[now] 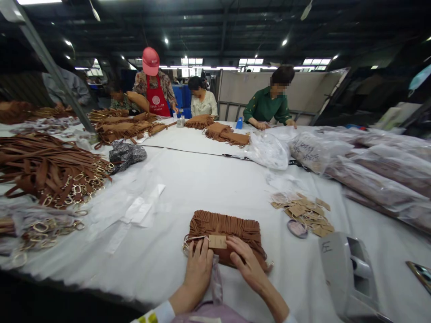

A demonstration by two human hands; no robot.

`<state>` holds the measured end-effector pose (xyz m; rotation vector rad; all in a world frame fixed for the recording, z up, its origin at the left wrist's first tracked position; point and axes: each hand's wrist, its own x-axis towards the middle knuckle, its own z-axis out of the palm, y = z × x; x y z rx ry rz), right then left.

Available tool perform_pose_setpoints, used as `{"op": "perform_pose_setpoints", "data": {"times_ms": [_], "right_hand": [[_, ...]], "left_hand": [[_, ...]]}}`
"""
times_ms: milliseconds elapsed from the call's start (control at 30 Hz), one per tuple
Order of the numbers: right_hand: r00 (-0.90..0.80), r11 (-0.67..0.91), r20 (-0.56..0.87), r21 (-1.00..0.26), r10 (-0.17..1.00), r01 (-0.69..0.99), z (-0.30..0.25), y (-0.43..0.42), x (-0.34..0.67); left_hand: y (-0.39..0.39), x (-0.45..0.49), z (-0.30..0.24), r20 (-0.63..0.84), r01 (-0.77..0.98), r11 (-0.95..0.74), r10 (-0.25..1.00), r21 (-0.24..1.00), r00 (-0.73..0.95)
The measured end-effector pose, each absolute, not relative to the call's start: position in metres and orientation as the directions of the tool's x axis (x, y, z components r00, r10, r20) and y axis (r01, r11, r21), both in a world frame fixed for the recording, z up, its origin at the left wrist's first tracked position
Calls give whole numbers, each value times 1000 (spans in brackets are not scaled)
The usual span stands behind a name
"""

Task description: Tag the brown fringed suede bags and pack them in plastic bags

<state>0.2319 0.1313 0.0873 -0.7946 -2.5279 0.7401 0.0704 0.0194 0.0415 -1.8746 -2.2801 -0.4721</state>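
A brown fringed bag (225, 224) lies flat on the white-covered table, close to me. On its front rests a tan cardboard tag (217, 242) with a pale string running off to the left. My left hand (199, 264) lies on the bag's lower left part, fingers stretched out and pointing away from me. At the lower right of the bag, my right hand (247, 260) rests with its fingers apart, the fingertips near the tag's right edge. Neither hand is wrapped round anything.
Brown straps with gold clasps (67, 175) pile up at left, beside clear plastic bags and white paper slips (139, 211). Right of the bag are loose tags (305, 211), a tape dispenser (350, 273) and plastic-wrapped bundles (380, 170). Several co-workers stand across the table.
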Motion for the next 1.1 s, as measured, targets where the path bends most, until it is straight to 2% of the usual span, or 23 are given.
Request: {"op": "perform_pose_setpoints", "data": {"times_ms": [100, 200, 300, 367, 400, 467, 533, 600, 733, 833, 1000, 1100], "right_hand": [[-828, 788, 186, -472, 528, 396, 85, 109, 228], [-834, 853, 255, -337, 490, 399, 66, 91, 221], [-803, 884, 372, -231, 465, 406, 40, 90, 222], [-798, 906, 428, -186, 424, 381, 27, 94, 226], [-794, 911, 447, -177, 412, 374, 23, 96, 229], [-782, 916, 479, -173, 399, 361, 18, 99, 232], [-769, 917, 501, -176, 396, 357, 16, 99, 234], [-772, 920, 504, -166, 388, 354, 16, 98, 235], [-793, 923, 480, -118, 375, 366, 17, 96, 237], [-777, 921, 506, -109, 375, 373, 19, 94, 238], [-724, 905, 554, -150, 411, 399, 38, 95, 231], [-733, 907, 540, -173, 413, 384, 55, 97, 231]], "left_hand": [[23, 77, 43, 258, 949, 255, 919, 187, -298], [20, 71, 49, 179, 934, 251, 937, 254, -300], [11, 53, 64, 115, 898, 101, 980, 428, -165], [9, 33, 77, 142, 807, 0, 984, 591, -104], [11, 23, 83, 171, 756, -19, 977, 654, -124], [22, 3, 91, 219, 713, 38, 939, 700, -264], [40, -10, 93, 241, 733, 136, 891, 667, -385], [58, -13, 89, 234, 763, 178, 887, 622, -398], [73, 8, 81, 191, 806, 94, 949, 585, -250], [64, 24, 88, 188, 865, -1, 976, 502, -108], [38, 18, 101, 258, 916, 14, 958, 401, -128], [20, 12, 87, 237, 951, 49, 963, 305, -126]]}}
